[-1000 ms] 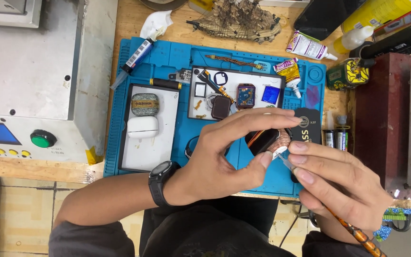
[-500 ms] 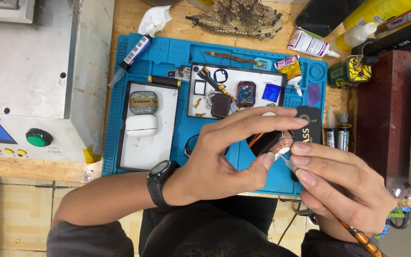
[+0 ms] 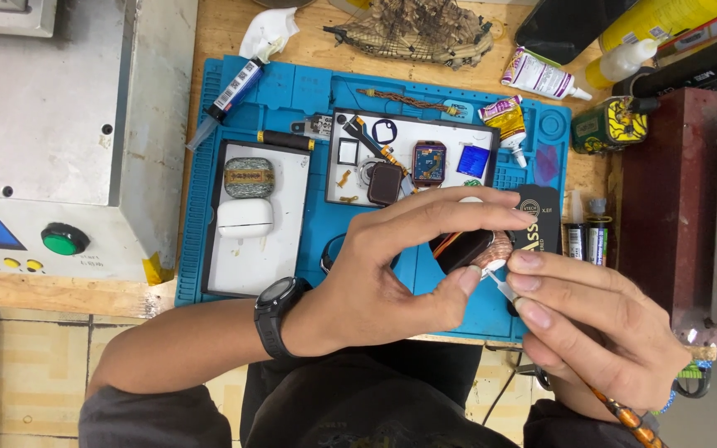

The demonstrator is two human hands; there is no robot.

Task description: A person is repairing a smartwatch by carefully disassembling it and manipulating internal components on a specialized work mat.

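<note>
Two hands meet just above the near edge of the blue mat [image 3: 292, 91]. The left hand [image 3: 375, 282] pinches a small dark watch body [image 3: 462, 247] between thumb and fingers; the right hand [image 3: 599, 332] has a narrow grip on a thin metal tool [image 3: 501, 284], tip at the case edge. This looks like prying or probing, which calls for a steady tip. Farther off, loose watch parts lie on a white tray [image 3: 475, 182] on the worktop [image 3: 217, 25].
</note>
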